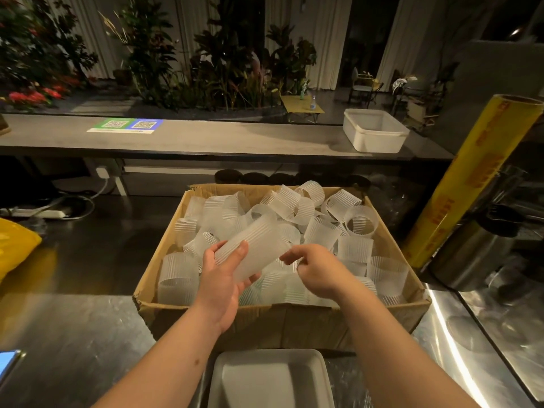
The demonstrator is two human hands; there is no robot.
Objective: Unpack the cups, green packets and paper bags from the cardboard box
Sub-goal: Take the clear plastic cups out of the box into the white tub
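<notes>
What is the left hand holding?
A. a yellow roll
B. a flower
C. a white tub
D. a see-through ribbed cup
D: the left hand grips a ribbed cup above the box.

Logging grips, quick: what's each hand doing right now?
Left hand: holds the ribbed cup stack.
Right hand: fingers curled at the stack's end; grip cannot be told.
</notes>
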